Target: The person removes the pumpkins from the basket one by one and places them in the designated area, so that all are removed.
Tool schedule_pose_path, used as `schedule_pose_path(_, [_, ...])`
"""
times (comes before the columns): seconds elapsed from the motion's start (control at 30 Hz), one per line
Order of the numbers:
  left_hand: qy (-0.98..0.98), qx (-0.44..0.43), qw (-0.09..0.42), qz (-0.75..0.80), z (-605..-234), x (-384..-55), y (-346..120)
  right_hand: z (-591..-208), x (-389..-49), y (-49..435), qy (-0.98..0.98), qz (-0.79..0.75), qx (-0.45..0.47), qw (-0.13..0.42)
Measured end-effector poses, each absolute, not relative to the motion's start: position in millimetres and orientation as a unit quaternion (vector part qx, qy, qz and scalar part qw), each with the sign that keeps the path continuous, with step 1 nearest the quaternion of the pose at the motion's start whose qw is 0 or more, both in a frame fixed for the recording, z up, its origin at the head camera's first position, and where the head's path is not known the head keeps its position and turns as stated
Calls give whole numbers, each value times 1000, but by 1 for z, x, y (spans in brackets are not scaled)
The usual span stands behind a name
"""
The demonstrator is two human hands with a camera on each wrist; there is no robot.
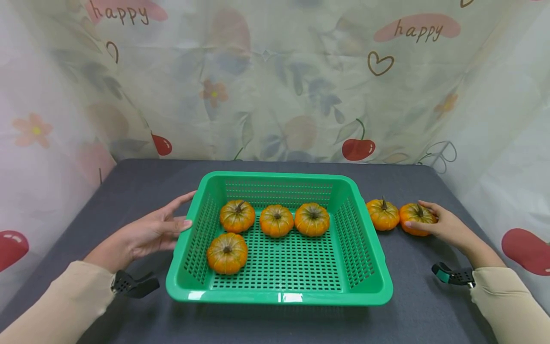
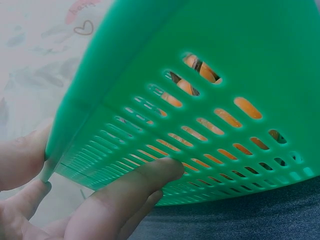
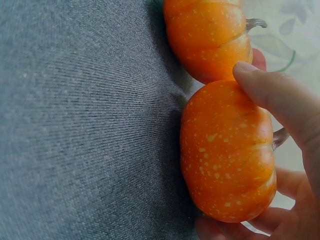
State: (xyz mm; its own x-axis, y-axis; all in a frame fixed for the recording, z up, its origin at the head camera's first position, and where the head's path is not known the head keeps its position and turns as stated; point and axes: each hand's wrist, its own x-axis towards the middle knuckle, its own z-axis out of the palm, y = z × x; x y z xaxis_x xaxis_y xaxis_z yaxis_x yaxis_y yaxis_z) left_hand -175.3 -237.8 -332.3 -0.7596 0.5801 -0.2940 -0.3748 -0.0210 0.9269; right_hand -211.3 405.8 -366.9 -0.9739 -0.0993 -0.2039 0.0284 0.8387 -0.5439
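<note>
A green perforated plastic basket (image 1: 283,298) stands on the dark tabletop, with several small orange pumpkins (image 1: 227,253) inside it. My left hand (image 1: 148,234) holds the basket's left rim; in the left wrist view its thumb and a finger pinch the rim (image 2: 75,95) while other fingers lie along the slotted outer wall. Right of the basket, my right hand (image 1: 447,224) grips a small pumpkin (image 3: 227,155) between thumb and fingers, its underside on or close to the cloth. Beside that one, towards the basket, sits another pumpkin (image 1: 382,215) with its stem up.
Dark grey cloth (image 1: 142,184) covers the table. A patterned curtain (image 1: 266,95) hangs behind and along both sides. Each wrist wears a black strap with a small camera (image 1: 136,285).
</note>
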Motion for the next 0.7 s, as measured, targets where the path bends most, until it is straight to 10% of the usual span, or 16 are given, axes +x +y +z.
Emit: schedule_pose_path(0.7, [617,83,336,706,-330,-174,-236,-341,-207,411,950,-293,-22,106])
